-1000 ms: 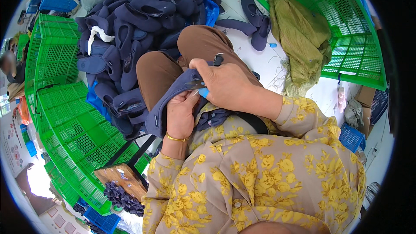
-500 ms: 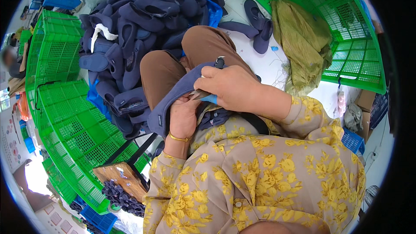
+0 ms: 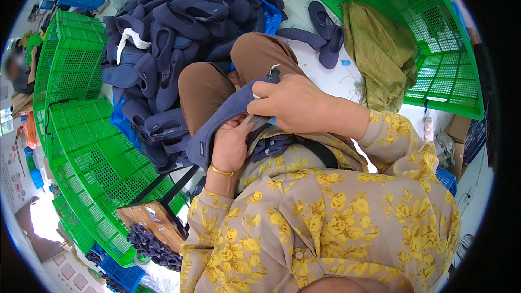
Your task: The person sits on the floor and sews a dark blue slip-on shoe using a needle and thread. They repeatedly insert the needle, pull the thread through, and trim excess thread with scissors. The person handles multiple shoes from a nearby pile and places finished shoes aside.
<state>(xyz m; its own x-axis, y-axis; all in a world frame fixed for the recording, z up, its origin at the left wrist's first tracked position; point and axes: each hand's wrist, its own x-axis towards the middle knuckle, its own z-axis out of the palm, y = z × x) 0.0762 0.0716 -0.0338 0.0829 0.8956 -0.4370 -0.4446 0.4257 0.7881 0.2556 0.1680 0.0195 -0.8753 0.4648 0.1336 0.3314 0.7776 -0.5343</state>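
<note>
The left hand (image 3: 230, 145) is gripping a navy shoe (image 3: 230, 107) near the centre of the frame, its fingers and thumb pinching the edge, while a gold bracelet (image 3: 221, 172) is circling the wrist. The right hand (image 3: 296, 102) is curling tightly around a small tool (image 3: 272, 122) with a blue part; the fingers are covering much of it, so it may be a pair of snips, but its full shape is hard to make out. The shoe is slanting across the brown trousers (image 3: 205, 91), its labelled end pointing toward the lower left.

Beyond the knees, a large pile of navy shoes (image 3: 191, 11) is filling the upper left, with a white strip (image 3: 130, 38) lying over it and a blue sheet (image 3: 271, 17) showing at its right edge. A few loose shoes (image 3: 329, 43) are resting on the white floor (image 3: 327, 84) at upper centre. To their right, an olive cloth (image 3: 380, 49) is draping beside a green crate (image 3: 444, 73). More green crates (image 3: 89, 149) are standing along the left, and a wooden board (image 3: 151, 221) is jutting out at lower left, above dark scraps (image 3: 149, 245).
</note>
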